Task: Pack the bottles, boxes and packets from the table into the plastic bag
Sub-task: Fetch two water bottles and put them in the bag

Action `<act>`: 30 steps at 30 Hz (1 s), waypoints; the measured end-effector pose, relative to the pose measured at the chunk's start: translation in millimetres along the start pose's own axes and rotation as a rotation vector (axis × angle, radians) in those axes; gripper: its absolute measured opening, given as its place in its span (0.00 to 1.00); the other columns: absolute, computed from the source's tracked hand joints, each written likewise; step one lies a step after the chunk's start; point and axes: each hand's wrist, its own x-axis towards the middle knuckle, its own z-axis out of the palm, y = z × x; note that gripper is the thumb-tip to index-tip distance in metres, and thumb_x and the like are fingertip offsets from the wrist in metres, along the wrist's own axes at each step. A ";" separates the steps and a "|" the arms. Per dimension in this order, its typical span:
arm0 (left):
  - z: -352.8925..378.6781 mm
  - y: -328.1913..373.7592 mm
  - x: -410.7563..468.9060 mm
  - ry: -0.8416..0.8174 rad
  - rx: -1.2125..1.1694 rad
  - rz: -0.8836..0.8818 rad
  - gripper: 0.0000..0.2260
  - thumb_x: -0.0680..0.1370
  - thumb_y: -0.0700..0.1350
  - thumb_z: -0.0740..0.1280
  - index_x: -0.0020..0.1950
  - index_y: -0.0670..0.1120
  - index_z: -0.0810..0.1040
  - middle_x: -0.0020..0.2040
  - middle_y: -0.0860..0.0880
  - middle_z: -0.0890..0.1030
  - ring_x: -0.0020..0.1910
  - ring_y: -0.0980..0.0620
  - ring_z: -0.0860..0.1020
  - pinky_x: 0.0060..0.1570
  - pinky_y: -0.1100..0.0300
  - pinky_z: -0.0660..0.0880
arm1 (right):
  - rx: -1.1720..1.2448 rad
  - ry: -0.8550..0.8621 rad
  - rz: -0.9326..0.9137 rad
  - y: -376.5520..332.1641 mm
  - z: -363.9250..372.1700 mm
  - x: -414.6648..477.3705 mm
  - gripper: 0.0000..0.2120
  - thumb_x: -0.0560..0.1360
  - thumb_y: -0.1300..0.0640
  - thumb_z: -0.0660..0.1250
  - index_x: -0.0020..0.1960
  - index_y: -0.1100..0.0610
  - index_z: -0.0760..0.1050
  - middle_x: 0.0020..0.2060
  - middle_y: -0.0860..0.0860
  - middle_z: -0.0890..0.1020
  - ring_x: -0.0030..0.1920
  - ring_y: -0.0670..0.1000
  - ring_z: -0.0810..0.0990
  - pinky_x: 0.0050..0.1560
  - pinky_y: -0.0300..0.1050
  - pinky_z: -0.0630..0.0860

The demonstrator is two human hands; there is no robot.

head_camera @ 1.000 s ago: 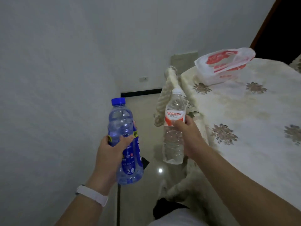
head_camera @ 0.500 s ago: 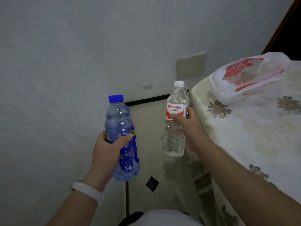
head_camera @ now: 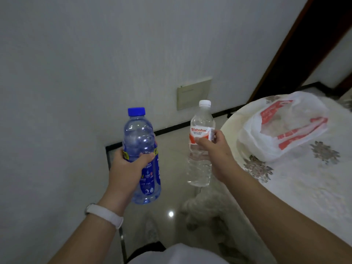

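Note:
My left hand point(head_camera: 126, 168) grips a blue-tinted bottle point(head_camera: 140, 138) with a blue cap, held upright over the floor. My right hand point(head_camera: 216, 149) holds a clear water bottle point(head_camera: 201, 121) with a white cap and a red-and-white label, also upright and off the table's left edge. A white plastic bag point(head_camera: 282, 126) with red print lies on the table point(head_camera: 304, 187) to the right of both bottles, its mouth toward me. What the bag holds is not discernible.
The table wears a cream cloth with embroidered flowers and a fringe hanging at its left edge. A grey wall stands close on the left with a beige panel point(head_camera: 194, 93) low on it. Glossy floor tiles lie below the bottles. A dark door frame rises at the upper right.
Both bottles stay in my hands at about the same height. The view has swung so the bag and table edge now sit lower and further right of the bottles.

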 end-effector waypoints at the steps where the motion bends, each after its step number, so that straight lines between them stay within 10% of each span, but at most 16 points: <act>1: 3.3 10.5 21.3 -0.029 -0.005 0.008 0.19 0.66 0.44 0.79 0.53 0.48 0.77 0.45 0.47 0.85 0.42 0.48 0.85 0.38 0.53 0.80 | -0.013 0.033 -0.013 -7.9 7.0 12.5 0.18 0.72 0.62 0.73 0.57 0.51 0.72 0.53 0.55 0.82 0.46 0.54 0.85 0.44 0.54 0.83; 18: 134.4 74.4 270.1 -0.456 0.174 -0.039 0.20 0.67 0.41 0.78 0.56 0.47 0.77 0.46 0.47 0.85 0.41 0.49 0.85 0.36 0.57 0.79 | 0.130 0.461 -0.030 -44.3 -4.6 215.9 0.18 0.72 0.59 0.72 0.59 0.50 0.72 0.51 0.52 0.82 0.43 0.50 0.85 0.37 0.45 0.79; 30: 252.0 143.6 388.9 -0.647 0.296 0.054 0.30 0.59 0.48 0.80 0.59 0.45 0.77 0.49 0.44 0.85 0.44 0.44 0.85 0.41 0.50 0.81 | 0.206 0.541 -0.060 -104.8 -40.3 334.8 0.24 0.64 0.52 0.76 0.58 0.47 0.72 0.51 0.51 0.82 0.49 0.54 0.84 0.52 0.62 0.80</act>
